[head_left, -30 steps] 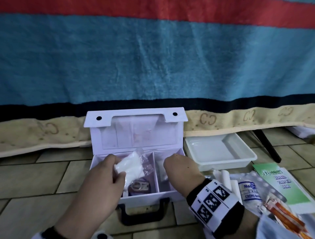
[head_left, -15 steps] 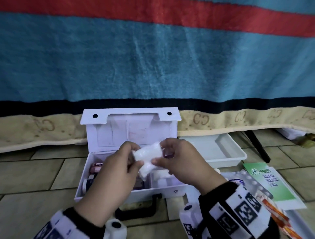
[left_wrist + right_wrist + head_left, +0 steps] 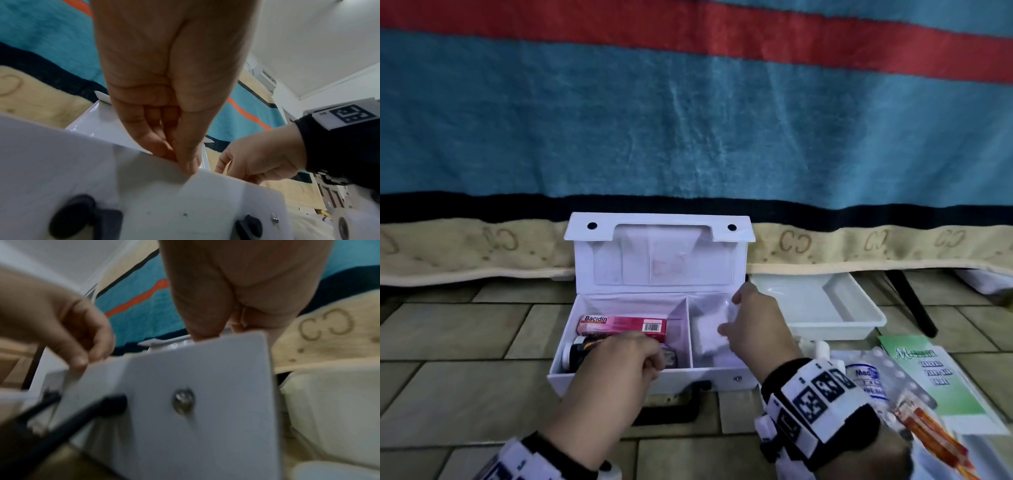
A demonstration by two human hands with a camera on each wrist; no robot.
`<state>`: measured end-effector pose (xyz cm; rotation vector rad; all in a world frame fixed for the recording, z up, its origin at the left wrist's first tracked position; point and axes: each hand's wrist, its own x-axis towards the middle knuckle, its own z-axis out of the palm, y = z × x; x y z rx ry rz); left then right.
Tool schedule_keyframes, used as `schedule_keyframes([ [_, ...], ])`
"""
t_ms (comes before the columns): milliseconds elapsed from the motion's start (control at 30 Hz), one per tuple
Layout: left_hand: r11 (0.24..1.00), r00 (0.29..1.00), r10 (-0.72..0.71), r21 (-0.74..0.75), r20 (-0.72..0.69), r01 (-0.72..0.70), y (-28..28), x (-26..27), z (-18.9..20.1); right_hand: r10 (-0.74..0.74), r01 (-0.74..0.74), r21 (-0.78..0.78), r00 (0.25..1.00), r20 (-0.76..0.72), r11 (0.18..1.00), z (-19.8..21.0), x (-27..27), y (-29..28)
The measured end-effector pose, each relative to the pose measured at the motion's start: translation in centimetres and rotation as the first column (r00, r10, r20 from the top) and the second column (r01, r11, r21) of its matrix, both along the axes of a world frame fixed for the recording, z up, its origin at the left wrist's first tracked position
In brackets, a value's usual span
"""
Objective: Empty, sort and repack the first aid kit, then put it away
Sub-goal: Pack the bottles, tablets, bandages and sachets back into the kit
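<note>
At frame centre, the right hand (image 3: 751,329) is pinching a clear packet (image 3: 710,325) inside the open first aid kit (image 3: 654,373), right compartment. Lower left, the left hand (image 3: 619,363) is curling over the front wall; what it grips, I cannot tell.

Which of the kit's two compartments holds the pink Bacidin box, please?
The left compartment of the first aid kit: the pink Bacidin box lies there beside a dark bottle, whereas the right compartment holds only white packets.

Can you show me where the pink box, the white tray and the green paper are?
Pink cardboard medicine box (image 3: 619,324): head view, middle of its long pink side.
White plastic tray (image 3: 866,308): head view, its right inner wall.
Green and white paper leaflet (image 3: 941,380): head view, middle of the green page.
</note>
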<state>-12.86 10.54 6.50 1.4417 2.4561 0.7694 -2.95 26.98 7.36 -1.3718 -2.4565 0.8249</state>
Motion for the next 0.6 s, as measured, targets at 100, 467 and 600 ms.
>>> schedule_keyframes([
  [100,1.000,1.000,0.020,0.016,-0.001,-0.020,0.0,0.1,-0.1,0.091,-0.155,0.288,0.970,0.224,0.945,0.1,0.0,-1.0],
  [467,0.998,0.999,0.035,0.045,-0.020,-0.034,-0.2,0.4,-0.5,0.314,-0.459,0.205,0.812,0.492,0.865,-1.2,-0.7,-0.6],
  [600,0.998,0.999,0.046,0.030,0.003,-0.046,-0.3,0.4,-0.4,0.343,-0.494,0.174,0.778,0.527,0.852,-0.9,-1.0,-0.5],
])
